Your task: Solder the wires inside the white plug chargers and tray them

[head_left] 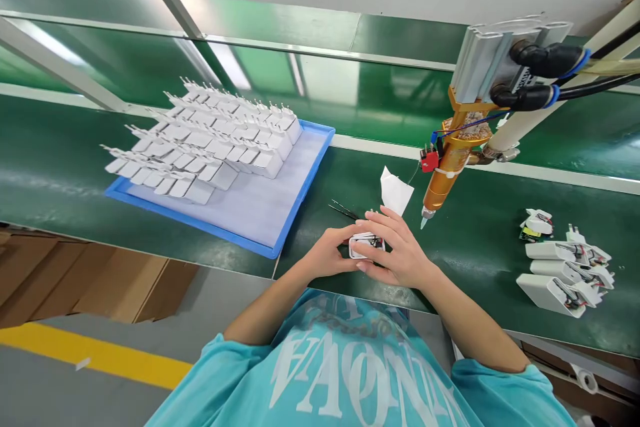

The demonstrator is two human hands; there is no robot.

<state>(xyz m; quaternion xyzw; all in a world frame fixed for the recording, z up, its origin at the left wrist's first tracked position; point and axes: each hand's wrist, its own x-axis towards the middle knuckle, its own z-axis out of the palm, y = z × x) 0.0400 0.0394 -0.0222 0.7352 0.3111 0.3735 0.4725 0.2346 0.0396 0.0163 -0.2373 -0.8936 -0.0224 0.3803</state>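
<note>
Close to the front edge of the green bench, both my hands are closed around a small white power adapter housing (356, 253) whose open end shows dark parts inside. My left hand (325, 255) grips it from the left side. Over its top and right side lie the fingers of my right hand (400, 250), which hide much of it. Dark tweezers (344, 211) rest on the bench just beyond my left fingers. Behind my right hand is a piece of white paper (397, 192). An orange dispensing nozzle (437, 190) hangs to the right, apart from my hands.
A blue-rimmed tray (313, 177) at the left carries rows of white adapters (215, 133) with pins upward. Several opened adapter housings (553, 290) and a loose plug part with a circuit board (536, 223) lie at the right. Cardboard boxes (135, 283) stand below the bench.
</note>
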